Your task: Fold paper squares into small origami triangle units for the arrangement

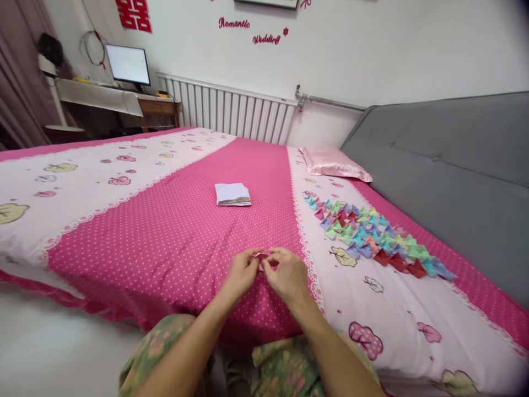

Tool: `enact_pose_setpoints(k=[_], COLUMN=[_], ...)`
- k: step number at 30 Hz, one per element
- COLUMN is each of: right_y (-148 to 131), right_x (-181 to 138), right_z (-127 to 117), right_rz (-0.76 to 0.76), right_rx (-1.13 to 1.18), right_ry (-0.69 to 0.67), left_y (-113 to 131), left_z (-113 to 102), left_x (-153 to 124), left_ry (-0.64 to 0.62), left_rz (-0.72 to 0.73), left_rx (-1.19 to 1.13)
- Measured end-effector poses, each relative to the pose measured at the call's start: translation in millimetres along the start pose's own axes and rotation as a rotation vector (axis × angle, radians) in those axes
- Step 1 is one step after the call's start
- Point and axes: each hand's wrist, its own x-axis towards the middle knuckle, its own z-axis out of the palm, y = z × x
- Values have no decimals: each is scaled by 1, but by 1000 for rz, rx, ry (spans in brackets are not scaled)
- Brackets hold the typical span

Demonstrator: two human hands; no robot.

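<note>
My left hand (241, 272) and my right hand (287, 274) meet over the near edge of the pink dotted bedspread (173, 231). Both pinch a small pink piece of folded paper (262, 255) between their fingertips; most of it is hidden by the fingers. A stack of white paper sheets (232, 194) lies further up the bed, well beyond my hands. To the right, several folded paper shapes (372, 234) in blue, green, red and purple lie in rows on the pale part of the cover.
A pink satin pillow (334, 164) lies by the grey padded headboard (450, 176) on the right. A white radiator (231, 110) runs along the far wall. At the back left a desk carries a lit monitor (127, 64). My knees in green patterned fabric (165, 353) show below.
</note>
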Motion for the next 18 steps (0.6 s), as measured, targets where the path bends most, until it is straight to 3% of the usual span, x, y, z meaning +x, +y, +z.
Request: enact_pose_setpoints(k=[3, 6, 13, 18], right_y=[-1, -1, 1, 1], right_x=[-1, -1, 1, 2], right_z=[1, 3, 2, 1], right_rz=[-21, -28, -63, -86], right_rx=[34, 57, 158, 194], right_ry=[2, 2, -4, -20], left_y=[-2, -2, 7, 12], left_z=[-2, -3, 1, 1], left_x=[0, -1, -3, -6], left_ry=[65, 99, -94, -106], left_rz=[123, 150, -67, -47], left_rx=[222, 304, -73, -115])
